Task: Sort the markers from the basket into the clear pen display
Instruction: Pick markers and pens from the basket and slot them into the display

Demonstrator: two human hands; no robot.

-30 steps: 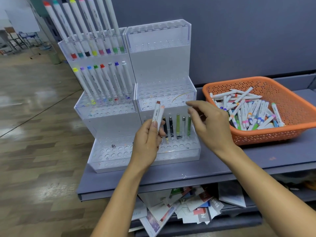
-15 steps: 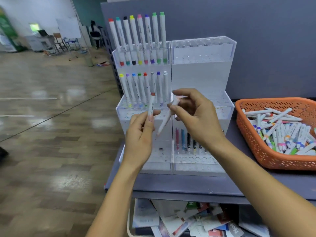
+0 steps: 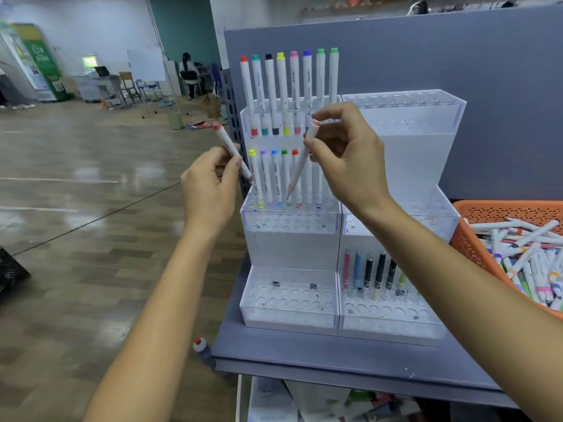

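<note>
The clear pen display (image 3: 292,239) stands in tiers on a grey shelf, with rows of white markers upright in its top and middle left tiers. My left hand (image 3: 210,184) grips a white marker with a pink cap (image 3: 228,144), tilted, just left of the middle tier. My right hand (image 3: 344,159) pinches a second white marker (image 3: 300,166), its lower tip slanting down among the middle-row markers. The orange basket (image 3: 475,239) at the right edge holds several loose markers.
Dark and coloured pens (image 3: 368,272) stand in the bottom right tier of the display. A grey partition (image 3: 457,56) rises behind it. A small bottle with a red cap (image 3: 201,348) stands on the floor by the shelf edge. Papers lie beneath the shelf.
Both hands have risen from the bottom tier to the middle tier. My right hand, empty a second ago, now holds one of the two markers the left hand held. The view swung right and up.
</note>
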